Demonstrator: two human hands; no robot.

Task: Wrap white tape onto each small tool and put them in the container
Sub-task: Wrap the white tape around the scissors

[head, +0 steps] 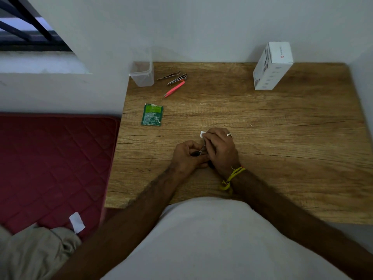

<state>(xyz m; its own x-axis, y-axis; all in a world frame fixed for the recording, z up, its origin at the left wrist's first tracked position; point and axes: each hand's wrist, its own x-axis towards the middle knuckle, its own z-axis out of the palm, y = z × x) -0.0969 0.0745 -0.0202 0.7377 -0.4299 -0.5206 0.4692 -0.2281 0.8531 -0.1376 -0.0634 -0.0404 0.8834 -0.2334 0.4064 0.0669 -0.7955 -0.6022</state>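
My left hand [186,156] grips a small black-handled metal tool [198,152] over the middle of the wooden table [282,138]. Just right of it, my right hand [219,148] pinches a piece of white tape [202,134] at the tool's metal tip. Most of the tool is hidden between my fingers. At the back left stands a clear plastic container [142,74]. Beside it lie steel tweezers [169,75], a second steel tool [177,79] and pink tweezers [174,89].
A green packet [151,114] lies on the table's left side. A white box [271,66] stands at the back right against the wall. A red quilted mattress [50,168] lies left of the table, with a white tag [77,222] and beige cloth [36,253].
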